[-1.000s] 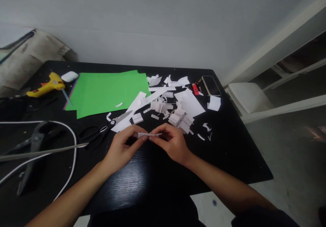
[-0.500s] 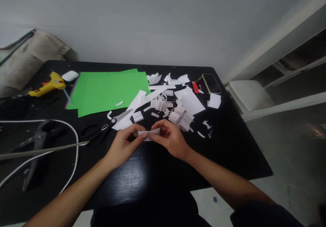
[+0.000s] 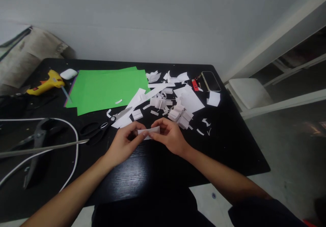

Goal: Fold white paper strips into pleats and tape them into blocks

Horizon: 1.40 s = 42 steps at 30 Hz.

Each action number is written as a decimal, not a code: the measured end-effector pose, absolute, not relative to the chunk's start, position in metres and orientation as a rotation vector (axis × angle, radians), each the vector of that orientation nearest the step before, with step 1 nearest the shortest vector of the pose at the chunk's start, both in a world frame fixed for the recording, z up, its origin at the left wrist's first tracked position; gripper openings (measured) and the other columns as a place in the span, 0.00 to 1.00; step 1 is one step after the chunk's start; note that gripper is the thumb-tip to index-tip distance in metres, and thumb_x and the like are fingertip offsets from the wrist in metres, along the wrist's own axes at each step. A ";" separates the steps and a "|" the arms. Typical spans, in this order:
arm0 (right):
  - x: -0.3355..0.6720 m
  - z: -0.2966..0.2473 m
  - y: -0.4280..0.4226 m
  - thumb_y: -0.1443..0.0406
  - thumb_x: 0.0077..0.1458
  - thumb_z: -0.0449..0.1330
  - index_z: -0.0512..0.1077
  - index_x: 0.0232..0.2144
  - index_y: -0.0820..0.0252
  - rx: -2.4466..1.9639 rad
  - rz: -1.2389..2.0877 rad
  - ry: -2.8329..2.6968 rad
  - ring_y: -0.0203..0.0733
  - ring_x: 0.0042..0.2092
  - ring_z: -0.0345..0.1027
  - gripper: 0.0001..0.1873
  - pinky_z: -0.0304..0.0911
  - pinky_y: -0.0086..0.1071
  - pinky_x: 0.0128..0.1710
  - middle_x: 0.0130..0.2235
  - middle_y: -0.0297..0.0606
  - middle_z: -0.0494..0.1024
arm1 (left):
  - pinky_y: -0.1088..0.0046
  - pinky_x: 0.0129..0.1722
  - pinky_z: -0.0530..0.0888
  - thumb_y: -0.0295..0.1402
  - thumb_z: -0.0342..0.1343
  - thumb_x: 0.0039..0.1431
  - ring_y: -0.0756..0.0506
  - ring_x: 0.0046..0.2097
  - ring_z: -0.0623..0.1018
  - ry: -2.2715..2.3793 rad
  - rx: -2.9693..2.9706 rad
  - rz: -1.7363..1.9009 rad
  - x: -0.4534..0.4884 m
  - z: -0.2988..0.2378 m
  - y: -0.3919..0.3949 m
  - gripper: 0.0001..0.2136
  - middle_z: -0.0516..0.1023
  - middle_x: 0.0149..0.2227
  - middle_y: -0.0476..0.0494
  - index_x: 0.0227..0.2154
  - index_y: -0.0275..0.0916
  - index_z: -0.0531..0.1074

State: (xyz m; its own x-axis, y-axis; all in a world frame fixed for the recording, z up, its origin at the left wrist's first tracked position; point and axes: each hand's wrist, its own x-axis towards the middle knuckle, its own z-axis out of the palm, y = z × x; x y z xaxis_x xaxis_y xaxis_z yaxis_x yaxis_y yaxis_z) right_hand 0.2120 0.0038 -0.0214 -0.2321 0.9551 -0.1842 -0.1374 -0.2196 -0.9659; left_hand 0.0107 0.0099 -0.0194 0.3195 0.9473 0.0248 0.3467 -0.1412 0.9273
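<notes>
Between my two hands is a small strip of white paper [image 3: 154, 129], held low over the near middle of the table. My left hand [image 3: 128, 141] pinches its left end, thumb in front and fingers behind. On the right end, my right hand [image 3: 170, 137] grips the paper in the same way, and the two thumb tips come close together at its middle. Just beyond my right hand sits a pile of folded white paper pieces [image 3: 179, 114]. Black-handled scissors [image 3: 103, 125] lie open to the left, their blades over white paper strips.
Green sheets [image 3: 109, 89] cover the back left of the black table [image 3: 229, 152]. Left of them are a yellow glue gun [image 3: 49, 83] and a white case [image 3: 68, 74]. A red lighter [image 3: 195, 85] and a phone [image 3: 211, 81] lie back right. A white cable [image 3: 76, 145] loops at left.
The whole view has shifted very slightly. Both hands keep the same hold on the paper strip, with hardly any movement of the fingers.
</notes>
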 end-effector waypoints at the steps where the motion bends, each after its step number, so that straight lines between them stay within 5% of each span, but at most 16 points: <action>1: 0.212 -0.022 0.003 0.59 0.46 0.75 0.75 0.36 0.57 -1.123 1.579 -1.158 0.37 0.34 0.74 0.18 0.71 0.32 0.37 0.34 0.31 0.79 | 0.76 0.25 0.65 0.41 0.60 0.65 0.51 0.26 0.70 1.182 1.727 0.834 0.011 -0.020 0.010 0.10 0.75 0.27 0.51 0.36 0.39 0.77; 12: 0.208 -0.025 0.001 0.62 0.46 0.76 0.73 0.37 0.58 -1.130 1.575 -1.198 0.35 0.33 0.72 0.18 0.67 0.30 0.36 0.33 0.30 0.78 | 0.73 0.35 0.71 0.39 0.57 0.67 0.47 0.35 0.78 1.197 1.858 0.839 0.008 -0.019 0.008 0.09 0.81 0.34 0.47 0.37 0.39 0.78; 42: 0.208 -0.028 0.001 0.64 0.42 0.74 0.71 0.39 0.56 -1.137 1.629 -1.130 0.37 0.37 0.74 0.22 0.70 0.32 0.40 0.37 0.31 0.78 | 0.76 0.28 0.66 0.39 0.57 0.66 0.51 0.28 0.69 1.058 1.732 0.716 0.006 -0.020 0.013 0.11 0.71 0.26 0.52 0.31 0.37 0.74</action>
State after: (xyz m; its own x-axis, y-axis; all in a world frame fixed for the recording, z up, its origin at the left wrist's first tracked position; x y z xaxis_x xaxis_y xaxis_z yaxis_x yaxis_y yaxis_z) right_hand 0.2078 0.0010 -0.0281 -0.2457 0.9456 -0.2133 -0.1315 -0.2506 -0.9591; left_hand 0.0059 0.0131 -0.0202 0.4540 0.8910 0.0037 0.3349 -0.1745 0.9259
